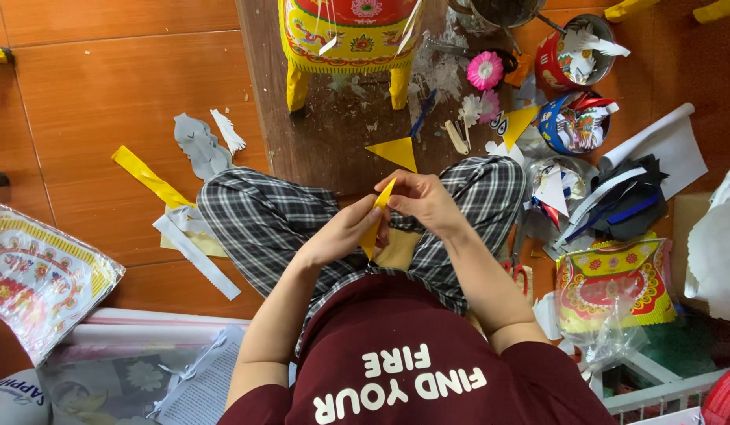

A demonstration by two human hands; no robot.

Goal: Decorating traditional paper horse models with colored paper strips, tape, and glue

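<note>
Folded yellow paper strip (378,216) is sitting above the lap, both hands pinching it: left hand (343,234) gripping its lower part, right hand (418,201) closing fingers on the upper end. A yellow paper triangle (396,153) is lying just beyond on the wooden board (318,134), near the yellow painted stand (348,39)

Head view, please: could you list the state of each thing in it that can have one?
Yellow paper strip: folded, pinched in both grips above the lap.
Left hand: shut on the strip's lower part.
Right hand: shut on the strip's upper part.
Yellow paper triangle: lying flat and loose on the wooden board.
Red tin: open, stuffed with paper pieces.
White paper roll: rolled up on the floor.
</note>
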